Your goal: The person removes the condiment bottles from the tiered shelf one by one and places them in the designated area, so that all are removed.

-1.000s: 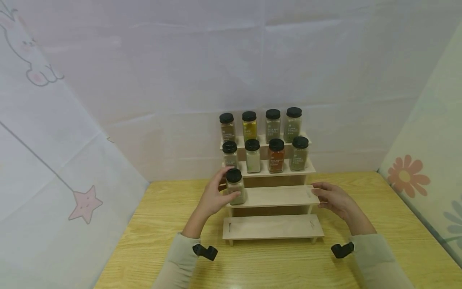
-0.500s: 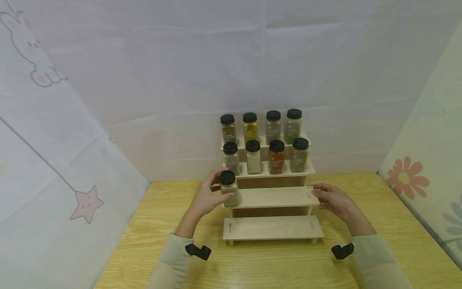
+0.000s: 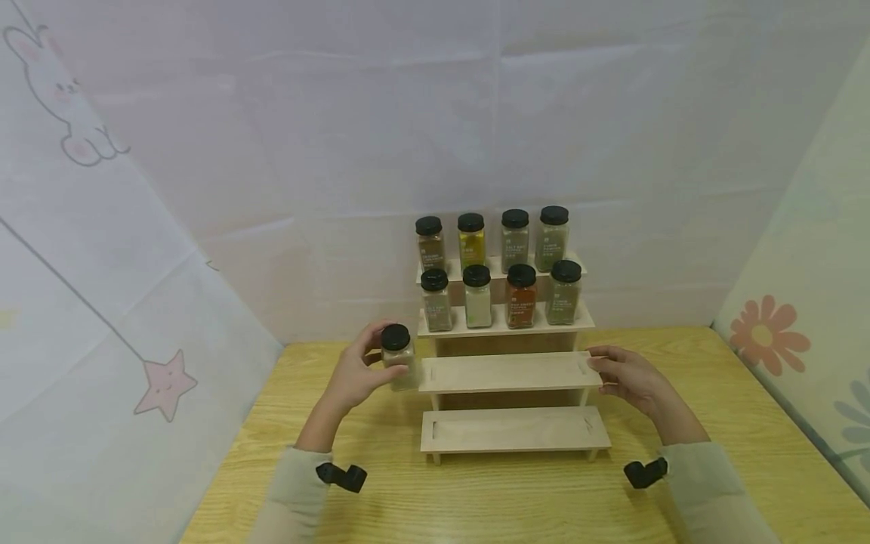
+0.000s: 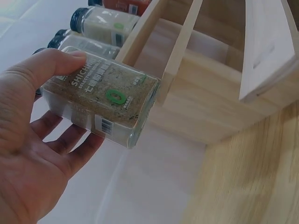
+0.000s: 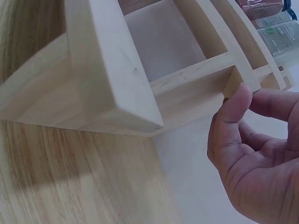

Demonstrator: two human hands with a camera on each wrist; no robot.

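My left hand (image 3: 353, 376) grips a square glass spice jar (image 3: 402, 366) with a black lid, just left of the stepped wooden spice rack (image 3: 510, 372). In the left wrist view, the jar (image 4: 105, 93) has a label starting "SHICHI" and brownish contents; the thumb lies on its label side and fingers curl beneath. My right hand (image 3: 632, 380) pinches the right end of the rack's third tier from the top. Seen from the right wrist, thumb and forefinger meet at that tier's corner (image 5: 245, 79). The third and bottom tiers hold no jars.
Several black-lidded jars stand on the top tier, among them a yellow one (image 3: 472, 243). More line the second tier, including a red one (image 3: 521, 301). The rack stands on a wood-grain table (image 3: 516, 499), with a pale cloth (image 3: 340, 189) behind and at the sides.
My left hand has carried the jar from the left end of the third tier leftward, off past the rack's side. My right hand has kept its hold on the tier's end.
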